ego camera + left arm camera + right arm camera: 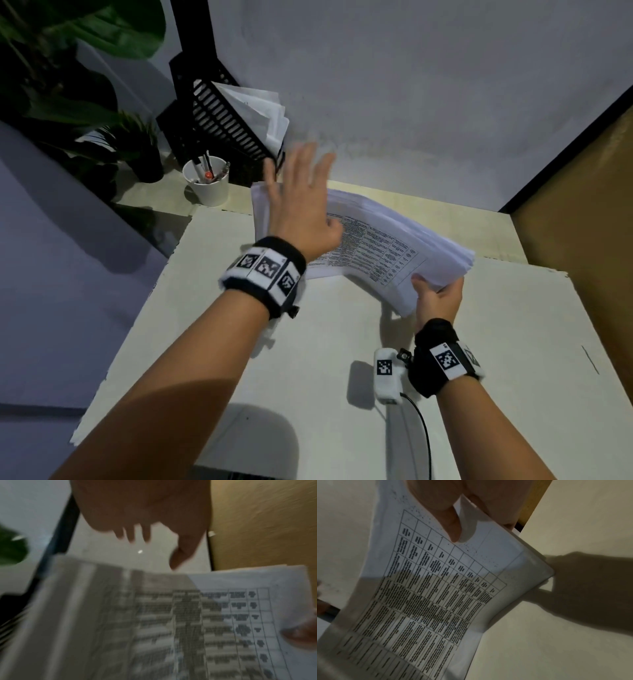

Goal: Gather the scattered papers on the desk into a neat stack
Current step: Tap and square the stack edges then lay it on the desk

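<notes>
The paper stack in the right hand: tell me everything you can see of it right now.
The paper stack is a thick sheaf of white sheets, the top one printed with a dense black-ruled table of text. It bows, its right end lifted off the desk. The right hand pinches that end, thumb on top, fingers beneath. The far left end is lower; whether it touches the desk is hidden. The left hand is spread open over that end; contact is unclear.

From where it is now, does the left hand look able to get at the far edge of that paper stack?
Probably yes: the left hand hovers open over the white printed paper stack, nothing between them.
</notes>
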Demonstrator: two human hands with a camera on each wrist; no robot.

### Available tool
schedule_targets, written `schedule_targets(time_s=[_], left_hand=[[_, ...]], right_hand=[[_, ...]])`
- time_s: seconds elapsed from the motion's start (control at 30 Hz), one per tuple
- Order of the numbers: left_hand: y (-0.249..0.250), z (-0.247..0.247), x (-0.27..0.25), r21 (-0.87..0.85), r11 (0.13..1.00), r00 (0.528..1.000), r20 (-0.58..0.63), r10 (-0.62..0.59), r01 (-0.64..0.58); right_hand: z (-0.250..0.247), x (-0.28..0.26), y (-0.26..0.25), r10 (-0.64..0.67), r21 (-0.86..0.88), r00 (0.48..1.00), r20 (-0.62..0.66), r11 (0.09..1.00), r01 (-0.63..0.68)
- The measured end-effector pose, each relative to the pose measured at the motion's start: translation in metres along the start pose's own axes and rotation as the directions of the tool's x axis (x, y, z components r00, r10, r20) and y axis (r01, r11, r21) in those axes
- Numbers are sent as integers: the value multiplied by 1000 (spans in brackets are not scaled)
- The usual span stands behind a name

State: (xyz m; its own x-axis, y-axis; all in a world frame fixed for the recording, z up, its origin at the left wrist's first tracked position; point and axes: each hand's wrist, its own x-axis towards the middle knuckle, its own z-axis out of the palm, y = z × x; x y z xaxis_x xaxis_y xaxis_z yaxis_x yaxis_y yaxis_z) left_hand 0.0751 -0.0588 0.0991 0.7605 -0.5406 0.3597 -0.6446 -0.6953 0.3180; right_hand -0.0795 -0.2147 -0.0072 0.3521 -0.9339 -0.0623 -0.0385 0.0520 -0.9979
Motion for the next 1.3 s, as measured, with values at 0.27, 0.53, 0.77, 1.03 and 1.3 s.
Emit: schedule_targets(time_s=[0.27, 0.53, 0.77, 1.03, 1.3], left_hand=[[66, 11, 46, 143, 834, 720, 595, 358, -533], [50, 4, 46, -58, 914, 833, 391, 391, -402], [7, -19, 56, -714, 689, 970, 235, 66, 126], [-15, 24, -3, -808, 549, 960, 69, -272, 213], [-23, 64, -41, -785, 534, 925, 125, -358, 313]], right_hand=[[-2, 3, 0, 20, -1, 999, 35, 1000, -20], [-10, 21, -1, 103, -84, 986, -128, 990, -114], [8, 21, -49, 126, 245, 931, 342, 945, -218], [36, 1, -63, -159, 133, 945, 285, 983, 125], [40, -17, -31, -62, 85, 955, 289, 996, 39]])
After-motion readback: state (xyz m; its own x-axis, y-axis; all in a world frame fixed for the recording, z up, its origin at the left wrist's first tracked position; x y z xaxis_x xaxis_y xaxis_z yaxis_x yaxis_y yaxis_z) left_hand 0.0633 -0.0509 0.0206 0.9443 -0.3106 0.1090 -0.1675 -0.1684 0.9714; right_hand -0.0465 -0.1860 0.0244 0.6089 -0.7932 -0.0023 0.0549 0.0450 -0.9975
